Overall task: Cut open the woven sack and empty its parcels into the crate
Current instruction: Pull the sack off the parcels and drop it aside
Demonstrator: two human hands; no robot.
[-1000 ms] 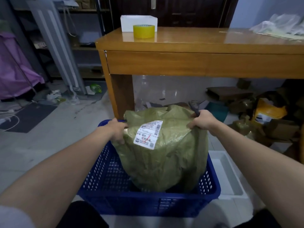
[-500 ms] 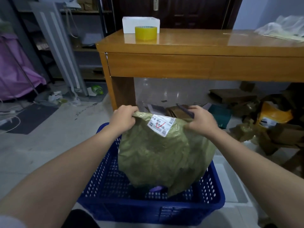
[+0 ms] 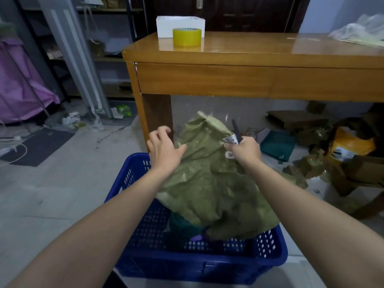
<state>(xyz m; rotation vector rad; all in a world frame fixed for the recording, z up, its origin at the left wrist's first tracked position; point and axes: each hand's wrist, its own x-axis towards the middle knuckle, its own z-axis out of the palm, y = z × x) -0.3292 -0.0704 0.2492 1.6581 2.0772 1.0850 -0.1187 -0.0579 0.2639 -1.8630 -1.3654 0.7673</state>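
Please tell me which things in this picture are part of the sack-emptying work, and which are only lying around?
Part of the job:
- green woven sack
- blue crate
- parcels showing under the sack
- dark cutter in the right hand
- left hand

Just lying about:
- yellow tape roll
- white box
- wooden table
- yellow bag

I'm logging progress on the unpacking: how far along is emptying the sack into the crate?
Partly done: a dark teal parcel already lies in the blue crate. In hand: the right hand grips the upended green sack, plus a dark tool; the left hand is open. Left: shaking out any remaining parcels; the sack's inside is hidden.
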